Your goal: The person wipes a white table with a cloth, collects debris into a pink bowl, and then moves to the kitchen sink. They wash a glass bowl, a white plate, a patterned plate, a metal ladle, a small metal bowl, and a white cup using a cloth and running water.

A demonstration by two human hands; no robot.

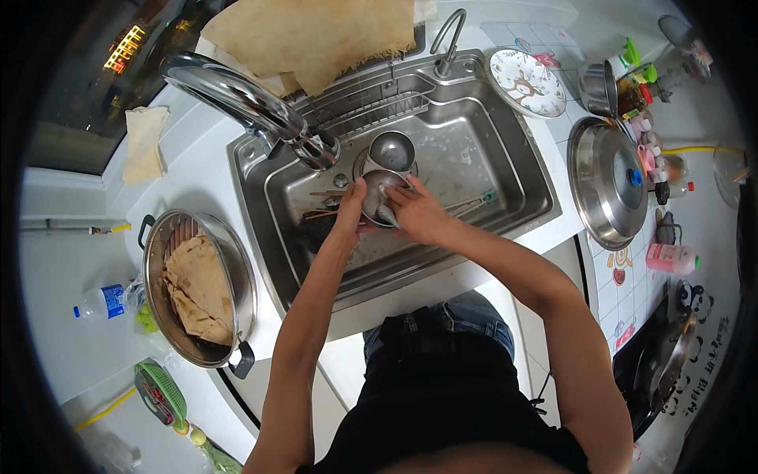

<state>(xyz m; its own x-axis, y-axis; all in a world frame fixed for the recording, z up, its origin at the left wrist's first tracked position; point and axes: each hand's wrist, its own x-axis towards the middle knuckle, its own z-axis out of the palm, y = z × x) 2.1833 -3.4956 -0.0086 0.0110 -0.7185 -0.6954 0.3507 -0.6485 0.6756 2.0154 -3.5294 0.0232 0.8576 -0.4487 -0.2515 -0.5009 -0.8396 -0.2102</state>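
Over the sink, my left hand (349,210) grips the left side of a small metal bowl (373,192), its mouth tilted up. The fingers of my right hand (417,210) reach into that bowl and press a greyish, cloth-like wad (388,216) against it. What the wad is exactly cannot be made out. Just beyond, a second metal bowl (392,151) stands in the stainless steel sink (462,142). Left of my left hand lie chopsticks (325,194), a spoon (340,180) and a dark scrubber-like mass (317,231), partly hidden by my forearm.
A chrome faucet (237,95) arches over the sink's left side. Left stands a large steel pot (243,284) holding flatbread (198,278). Tongs (468,205) lie in the sink. At right are a patterned plate (527,83), a domed lid (604,183) and a wok (663,361).
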